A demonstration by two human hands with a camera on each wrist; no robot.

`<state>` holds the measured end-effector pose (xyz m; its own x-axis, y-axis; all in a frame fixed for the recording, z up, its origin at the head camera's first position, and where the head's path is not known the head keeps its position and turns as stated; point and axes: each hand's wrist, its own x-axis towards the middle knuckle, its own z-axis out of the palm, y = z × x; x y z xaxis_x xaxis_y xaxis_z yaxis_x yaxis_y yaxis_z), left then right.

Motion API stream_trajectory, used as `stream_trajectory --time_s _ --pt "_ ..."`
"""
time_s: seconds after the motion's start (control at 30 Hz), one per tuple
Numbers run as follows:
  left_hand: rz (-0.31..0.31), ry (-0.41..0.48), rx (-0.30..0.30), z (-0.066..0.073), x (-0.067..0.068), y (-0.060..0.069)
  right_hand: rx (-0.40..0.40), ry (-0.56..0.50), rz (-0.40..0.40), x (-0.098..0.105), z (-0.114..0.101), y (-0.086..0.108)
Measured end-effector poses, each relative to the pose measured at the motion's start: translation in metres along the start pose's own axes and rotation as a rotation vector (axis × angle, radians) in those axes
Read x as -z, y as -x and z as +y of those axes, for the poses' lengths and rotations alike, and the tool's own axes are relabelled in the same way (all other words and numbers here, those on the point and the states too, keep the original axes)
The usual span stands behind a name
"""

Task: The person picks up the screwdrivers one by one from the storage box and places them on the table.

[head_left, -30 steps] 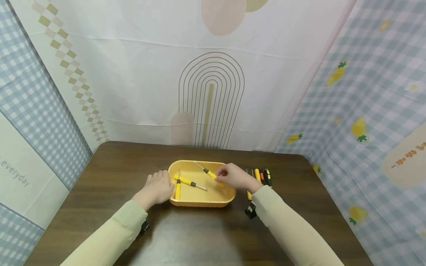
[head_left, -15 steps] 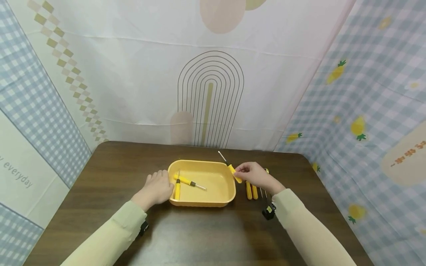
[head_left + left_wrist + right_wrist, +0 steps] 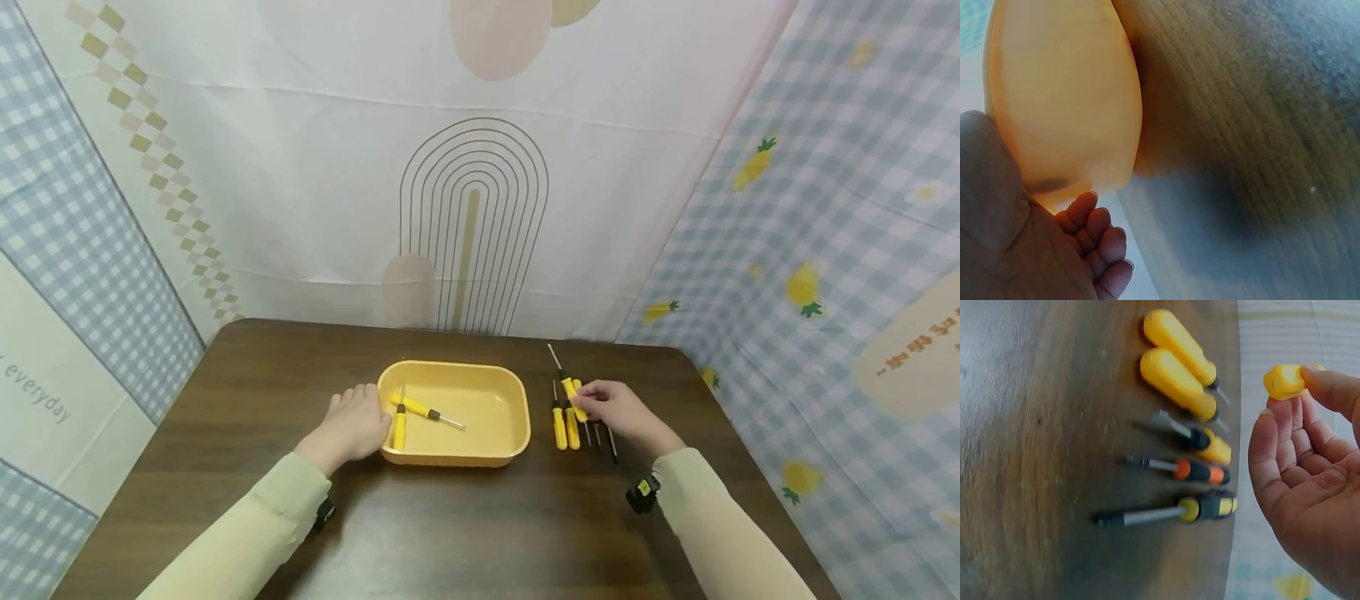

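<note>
My left hand (image 3: 347,423) grips the left end of a yellow plastic basin (image 3: 457,460); the left wrist view shows fingers curled at its end wall (image 3: 1066,94). Inside the basin, a yellow-handled screwdriver (image 3: 399,427) lies across another yellow screwdriver (image 3: 415,407), near the left end. To the right, my right hand (image 3: 618,410) pinches a yellow screwdriver (image 3: 573,396) by its handle, between thumb and fingers, with the shaft pointing away. It is held above a row of screwdrivers. From the right wrist, only the handle (image 3: 1285,382) of the held one shows.
Beneath the right hand lie two yellow-handled screwdrivers (image 3: 1175,381) side by side, a reversed yellow one (image 3: 1216,450), an orange-and-black one (image 3: 1200,472) and a black-and-yellow one (image 3: 1210,506). The dark wooden table (image 3: 450,533) meets a hanging cloth (image 3: 322,208) behind.
The right hand has lifted the yellow screwdriver out of the basin and carried it right, over the screwdriver row. The left hand has stayed at the basin's left end.
</note>
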<state>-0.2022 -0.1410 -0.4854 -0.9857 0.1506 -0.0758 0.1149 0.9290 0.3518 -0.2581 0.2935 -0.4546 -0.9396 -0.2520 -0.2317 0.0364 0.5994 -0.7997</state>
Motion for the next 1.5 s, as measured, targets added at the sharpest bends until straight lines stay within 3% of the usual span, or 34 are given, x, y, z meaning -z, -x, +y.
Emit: stream_trajectory --time_s 0.23,0.7,0.93,1.17,1.5 --pt "-0.003 0.002 -0.002 -0.001 0.001 0.0 -0.045 -0.012 0.041 0.021 0.024 0.005" --pt "-0.013 0.012 -0.009 -0.001 0.002 0.001 -0.253 -0.044 0.094 0.044 0.068 0.018" --pt "-0.014 0.02 -0.012 0.001 0.004 0.001 -0.351 -0.051 0.071 0.044 0.071 0.021" --pt "-0.018 0.019 -0.007 0.001 0.002 0.001 -0.384 -0.004 0.083 0.042 0.067 0.026" --pt "-0.017 0.019 -0.012 0.001 0.004 0.002 -0.426 -0.069 0.079 0.036 0.067 0.025"
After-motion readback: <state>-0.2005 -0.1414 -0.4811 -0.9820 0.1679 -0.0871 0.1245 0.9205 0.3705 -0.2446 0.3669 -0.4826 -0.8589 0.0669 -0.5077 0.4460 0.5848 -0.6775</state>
